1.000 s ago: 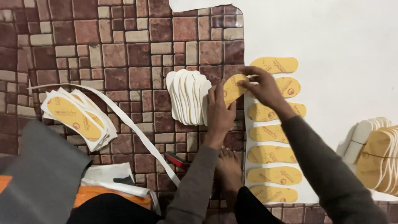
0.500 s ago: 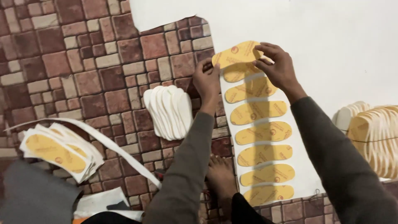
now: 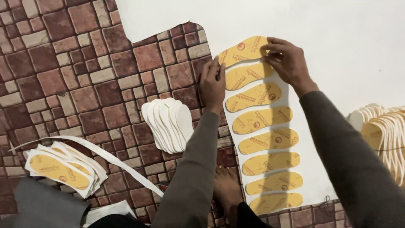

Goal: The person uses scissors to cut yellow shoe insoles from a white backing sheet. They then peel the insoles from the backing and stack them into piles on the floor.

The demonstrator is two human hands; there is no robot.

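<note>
Both hands press the top yellow insole onto the white sheet: left hand flat with fingers together, right hand pinching its edge.

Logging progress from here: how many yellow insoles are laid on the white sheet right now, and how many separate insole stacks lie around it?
Yellow insoles on the white sheet: 8, from the top insole under both hands (left hand, right hand) to the bottom insole.
Insole stacks: 3, the white stack, the left stack, the right stack.
Total: 11.
</note>
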